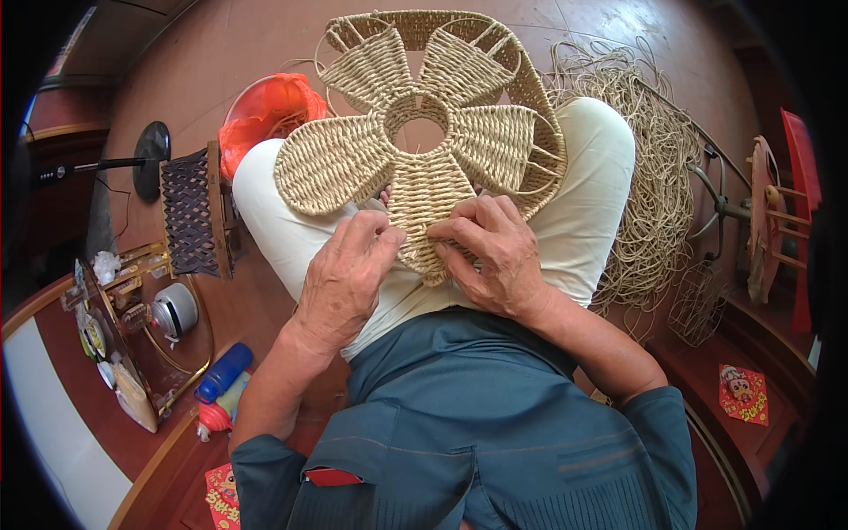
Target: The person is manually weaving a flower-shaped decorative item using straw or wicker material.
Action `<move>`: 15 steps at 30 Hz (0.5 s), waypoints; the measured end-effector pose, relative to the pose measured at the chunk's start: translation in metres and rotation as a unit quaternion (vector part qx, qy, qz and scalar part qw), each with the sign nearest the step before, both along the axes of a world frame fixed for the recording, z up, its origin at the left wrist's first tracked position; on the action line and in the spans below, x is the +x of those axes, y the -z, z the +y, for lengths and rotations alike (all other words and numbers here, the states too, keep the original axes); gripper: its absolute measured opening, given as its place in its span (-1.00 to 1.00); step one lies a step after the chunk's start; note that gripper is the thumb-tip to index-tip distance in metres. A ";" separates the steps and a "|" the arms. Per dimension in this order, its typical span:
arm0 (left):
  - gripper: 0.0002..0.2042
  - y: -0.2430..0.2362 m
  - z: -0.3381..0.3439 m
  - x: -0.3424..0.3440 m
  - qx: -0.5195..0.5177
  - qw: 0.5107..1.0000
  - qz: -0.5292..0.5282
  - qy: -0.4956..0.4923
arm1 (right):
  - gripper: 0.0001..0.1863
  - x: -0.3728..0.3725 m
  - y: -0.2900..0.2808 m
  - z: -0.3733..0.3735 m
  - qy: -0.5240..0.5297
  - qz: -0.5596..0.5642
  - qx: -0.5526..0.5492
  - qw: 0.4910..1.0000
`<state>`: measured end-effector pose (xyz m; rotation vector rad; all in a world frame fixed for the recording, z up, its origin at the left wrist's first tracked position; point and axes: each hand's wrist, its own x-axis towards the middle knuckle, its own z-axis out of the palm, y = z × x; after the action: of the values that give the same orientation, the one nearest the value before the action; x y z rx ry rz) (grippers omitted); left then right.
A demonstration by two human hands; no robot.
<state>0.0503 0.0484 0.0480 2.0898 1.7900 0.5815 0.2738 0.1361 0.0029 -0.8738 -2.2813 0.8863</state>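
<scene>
A flower-shaped wicker piece (336,168) of straw-coloured cord lies across my lap, with a round hole at its centre. Its left petal is woven out to the rounded end, while the two far petals and the right one show bare wire loops at their outer ends. A woven band (539,115) curves round the far and right sides. My left hand (346,274) is closed, fingertips pinched at the left edge of the near petal (428,199). My right hand (496,256) is closed too, thumb and forefinger gripping that petal's right side. The cord between the fingers is hidden.
A large heap of loose cord (649,177) lies on the floor to the right, beside a metal stand (720,208) and a red chair (799,230). On the left are an orange-red bag-lined bucket (274,110), a dark woven stool (187,212), a glass-topped table (119,344) and a blue bottle (223,373).
</scene>
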 end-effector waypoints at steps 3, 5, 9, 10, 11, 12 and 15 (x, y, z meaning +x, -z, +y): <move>-0.64 0.002 0.002 0.001 0.018 0.999 -0.024 -0.016 | -0.75 -0.001 0.001 0.000 0.002 0.004 0.005 1.000; -0.65 0.007 0.001 0.006 0.033 0.998 -0.041 -0.039 | -0.75 -0.001 0.001 0.000 0.005 0.005 0.006 1.000; -0.68 0.017 -0.001 0.021 0.041 0.991 -0.080 -0.095 | -0.76 0.000 0.001 0.000 0.001 0.007 0.008 1.000; -0.68 0.019 -0.002 0.023 0.041 0.991 -0.080 -0.096 | -0.77 0.000 0.001 0.000 0.002 0.007 0.008 1.000; -0.69 0.019 -0.004 0.025 0.046 0.985 -0.107 -0.131 | -0.77 0.000 0.001 0.000 0.002 0.005 0.008 1.000; -0.68 0.019 -0.005 0.025 0.051 0.976 -0.134 -0.165 | -0.78 0.000 0.001 0.001 0.002 0.006 0.011 1.000; -0.64 0.016 -0.008 0.019 -0.057 0.916 -0.298 -0.262 | -0.79 0.000 0.002 0.001 0.003 0.008 0.011 1.000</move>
<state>0.0693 0.0408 0.0320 1.1454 1.9126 1.0813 0.2741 0.1367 0.0011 -0.8615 -2.2690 0.8602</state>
